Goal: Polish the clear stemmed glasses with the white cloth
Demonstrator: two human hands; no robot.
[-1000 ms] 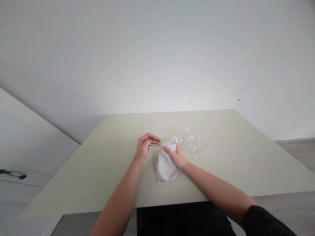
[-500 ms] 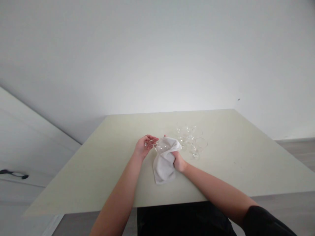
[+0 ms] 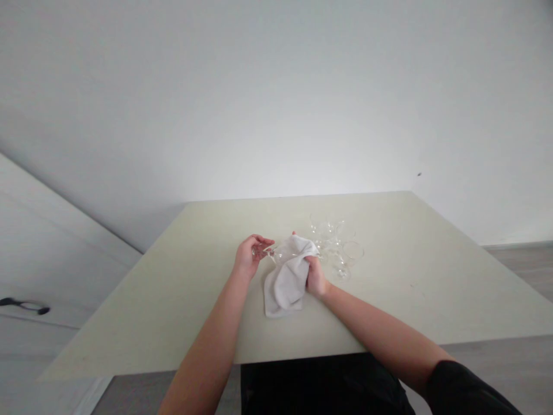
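Note:
A clear stemmed glass (image 3: 279, 254) lies sideways in the air between my hands, above the table. My left hand (image 3: 252, 253) is closed around its stem and foot end. My right hand (image 3: 316, 275) grips a white cloth (image 3: 288, 279) that is wrapped over the bowl of the glass. The cloth's lower part hangs down toward the table, and most of the bowl and rim is hidden beneath it. Just beyond my right hand stand several other clear stemmed glasses (image 3: 353, 251), close together and hard to tell apart.
The pale table (image 3: 207, 230) spreads out on both sides, its far edge against a white wall (image 3: 276, 115). At the left is a white door or cabinet front (image 3: 47, 230) with a dark handle (image 3: 25, 305). The table's front edge runs close to my body.
The cloth's hanging part has swung a little left and up and folded over. My right hand has shifted slightly around the bowl. My left hand has moved slightly left.

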